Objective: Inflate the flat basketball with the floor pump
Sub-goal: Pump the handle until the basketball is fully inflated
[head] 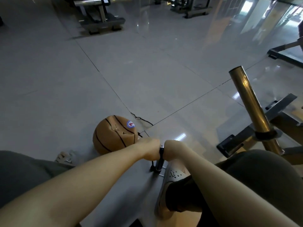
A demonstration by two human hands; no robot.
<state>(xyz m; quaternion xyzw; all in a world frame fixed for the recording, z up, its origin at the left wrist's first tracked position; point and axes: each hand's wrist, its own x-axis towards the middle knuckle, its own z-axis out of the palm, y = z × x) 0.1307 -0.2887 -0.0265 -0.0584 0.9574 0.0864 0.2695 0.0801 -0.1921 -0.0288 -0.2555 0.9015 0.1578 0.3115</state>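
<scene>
Your left hand [150, 147] and right hand [172, 147] grip the stiff floor pump handle [161, 152]; the light, dented basketball [113, 136] far-left looks soft, so hold its rounded side.

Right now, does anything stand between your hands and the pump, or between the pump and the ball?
Nothing visible does. The left hand and right hand grip the pump handle, with the pump barrel below them. The dented basketball lies on the floor just past the left hand; whether it is connected cannot be seen.
</scene>
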